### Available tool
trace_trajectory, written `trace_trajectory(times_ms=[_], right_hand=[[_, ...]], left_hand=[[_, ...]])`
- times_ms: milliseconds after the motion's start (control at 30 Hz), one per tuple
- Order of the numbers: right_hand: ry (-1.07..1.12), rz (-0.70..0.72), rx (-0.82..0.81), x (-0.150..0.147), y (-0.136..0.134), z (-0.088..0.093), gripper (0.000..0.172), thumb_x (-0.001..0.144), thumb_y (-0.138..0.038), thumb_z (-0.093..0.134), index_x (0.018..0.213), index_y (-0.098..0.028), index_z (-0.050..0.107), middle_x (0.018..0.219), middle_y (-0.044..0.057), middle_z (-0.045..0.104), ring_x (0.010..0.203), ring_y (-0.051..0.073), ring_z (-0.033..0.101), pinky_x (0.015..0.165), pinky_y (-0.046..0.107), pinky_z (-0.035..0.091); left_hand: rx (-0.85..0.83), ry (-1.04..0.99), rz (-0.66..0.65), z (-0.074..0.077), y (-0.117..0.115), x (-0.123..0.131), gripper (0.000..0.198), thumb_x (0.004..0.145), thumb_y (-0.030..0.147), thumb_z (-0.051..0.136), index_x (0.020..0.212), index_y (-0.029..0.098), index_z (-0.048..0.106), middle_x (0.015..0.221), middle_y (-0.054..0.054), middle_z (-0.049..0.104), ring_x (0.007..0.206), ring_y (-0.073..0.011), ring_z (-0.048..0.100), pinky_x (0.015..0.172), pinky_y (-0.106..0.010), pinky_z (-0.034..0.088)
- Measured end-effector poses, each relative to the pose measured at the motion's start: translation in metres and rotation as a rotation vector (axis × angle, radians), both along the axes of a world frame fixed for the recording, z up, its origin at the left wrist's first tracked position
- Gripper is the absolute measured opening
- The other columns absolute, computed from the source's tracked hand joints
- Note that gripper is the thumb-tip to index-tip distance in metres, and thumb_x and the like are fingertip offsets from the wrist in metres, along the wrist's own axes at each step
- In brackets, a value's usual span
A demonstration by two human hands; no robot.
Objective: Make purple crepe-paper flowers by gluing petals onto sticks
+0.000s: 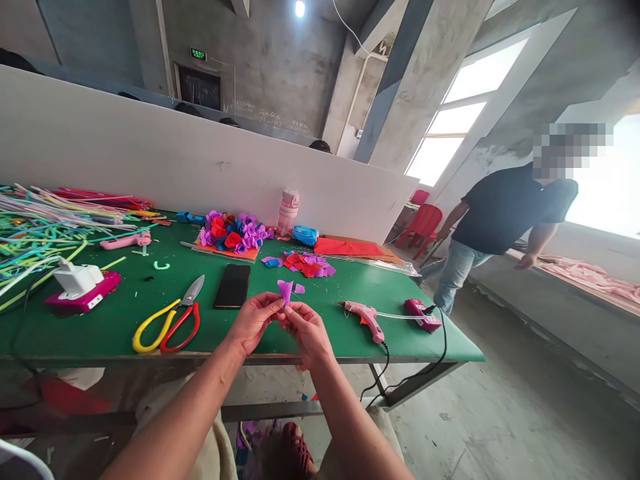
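Between my two hands, over the front of the green table, is a small purple paper piece (285, 291) curled into a cone. My left hand (257, 319) pinches it from the left with thumb and fingertips. From the right, the thumb and fingers of my right hand (306, 328) close on its lower end. Just behind my fingers lies a loose purple scrap (299, 289). Farther back is a pile of red, purple and blue paper pieces (305, 265). A pink glue gun (366, 318) rests to the right, and a black phone (233, 287) to the left.
Scissors (173, 319) with yellow and red handles lie at left, near a power strip (85, 291). Finished-looking paper flowers (233, 233), a pink bottle (288, 213) and a white partition (200, 157) stand behind. Another power strip (423, 315) sits right; a person (505, 210) stands beyond.
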State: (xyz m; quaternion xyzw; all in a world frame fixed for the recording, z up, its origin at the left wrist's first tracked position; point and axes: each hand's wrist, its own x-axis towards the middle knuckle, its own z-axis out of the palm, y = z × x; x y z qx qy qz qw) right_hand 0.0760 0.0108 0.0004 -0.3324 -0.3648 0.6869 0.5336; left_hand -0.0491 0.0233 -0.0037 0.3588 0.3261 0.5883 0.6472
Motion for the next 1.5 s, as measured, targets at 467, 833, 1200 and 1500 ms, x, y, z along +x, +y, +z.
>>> trace_trajectory(times_ms=[467,833,1200,1500], right_hand=[[-0.508,-0.200,0.268,0.046,0.000,-0.011,0.027,0.071,-0.043,0.067,0.085,-0.021,0.067,0.078,0.002,0.068,0.070,0.015,0.059,0.065,0.026,0.044],[-1.409,-0.382,0.002,0.214,0.038,-0.017,0.011,0.062,-0.022,0.066,0.066,-0.019,0.055,0.075,0.004,0.062,0.082,0.021,0.057,0.066,0.027,0.037],[-0.327,-0.032,-0.103,0.185,0.028,0.004,0.024,0.064,-0.027,0.064,0.086,-0.017,0.061,0.061,-0.001,0.056,0.046,0.007,0.043,0.043,0.019,0.043],[-0.194,-0.027,0.076,0.115,-0.012,0.008,0.031,0.080,-0.046,0.061,0.086,-0.016,0.059,0.076,0.003,0.063,0.049,0.006,0.049,0.045,0.019,0.038]], left_hand=[[-0.059,0.055,-0.002,0.005,0.002,0.000,0.022,0.059,0.026,0.081,0.076,0.015,0.074,0.079,-0.007,0.073,0.075,-0.0151,0.064,0.066,-0.022,0.050],[-0.284,-0.006,-0.023,0.001,0.010,0.015,0.021,0.055,0.011,0.082,0.074,0.012,0.071,0.072,-0.007,0.071,0.061,-0.0105,0.062,0.056,-0.018,0.053],[-0.135,-0.008,-0.103,-0.007,0.014,0.031,0.025,0.059,0.018,0.082,0.081,0.013,0.071,0.071,-0.004,0.071,0.065,-0.0081,0.061,0.065,-0.017,0.049],[-0.110,-0.006,-0.055,-0.008,0.010,0.030,0.028,0.057,0.023,0.083,0.081,0.015,0.071,0.071,-0.003,0.071,0.068,-0.0095,0.061,0.066,-0.020,0.046]])
